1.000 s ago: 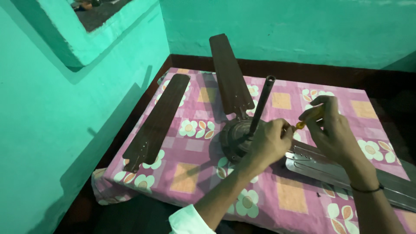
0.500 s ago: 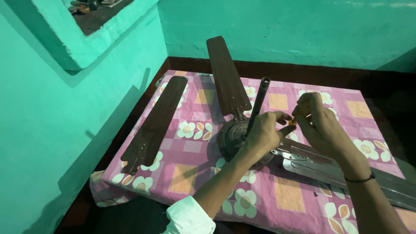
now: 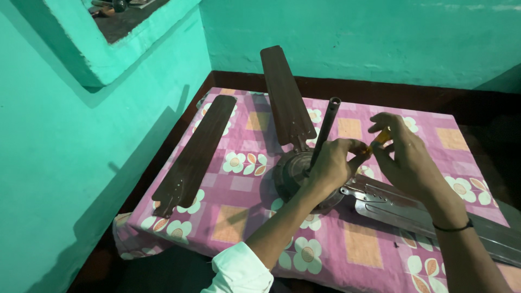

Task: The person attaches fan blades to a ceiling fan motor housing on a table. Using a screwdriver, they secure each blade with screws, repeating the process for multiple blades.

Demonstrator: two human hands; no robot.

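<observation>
Since half a second ago both hands have lifted a little and drawn together above the fan motor (image 3: 304,176), beside its upright down rod (image 3: 325,127). The right hand (image 3: 410,160) pinches a small orange piece (image 3: 381,138) between fingertips, and the left hand (image 3: 331,165) is curled with thumb and forefinger closing toward that piece, so the fiddling is now at the fingertips. One brown blade (image 3: 286,97) is attached to the motor, another brown blade (image 3: 195,146) lies loose on the pink floral cloth (image 3: 239,163), and a silver blade (image 3: 429,214) sits under the right wrist
</observation>
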